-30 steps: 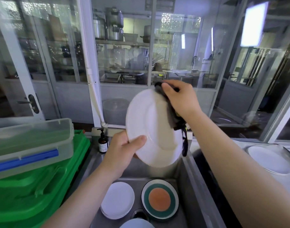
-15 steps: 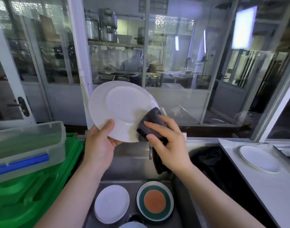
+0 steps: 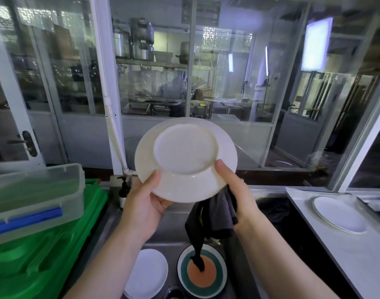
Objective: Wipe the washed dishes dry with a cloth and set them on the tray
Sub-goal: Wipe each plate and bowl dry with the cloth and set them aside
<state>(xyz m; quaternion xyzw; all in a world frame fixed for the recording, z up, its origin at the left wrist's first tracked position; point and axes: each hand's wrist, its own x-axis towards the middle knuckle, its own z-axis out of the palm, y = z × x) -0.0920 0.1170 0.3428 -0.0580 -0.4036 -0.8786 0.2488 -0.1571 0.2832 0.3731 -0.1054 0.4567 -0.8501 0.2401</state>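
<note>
Hands (image 3: 141,209) (image 3: 241,196) grip white plate (image 3: 185,158) — dark cloth (image 3: 215,219) beneath; no readable writing.

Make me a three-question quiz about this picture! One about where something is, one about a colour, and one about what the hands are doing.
1. Where is the striped plate?
A. Down in the sink
B. On the green crate
C. On the right counter

2. What colour is its middle?
A. Blue
B. Orange
C. Yellow

3. What is the right hand holding?
A. Nothing
B. Only the soap bottle
C. The white plate together with the dark cloth

Answers:
1. A: it lies in the sink beside a plain white plate.
2. B: an orange disc sits inside a green ring.
3. C: its thumb presses the held plate's rim while the cloth hangs below; the left hand grips the other side.
</note>
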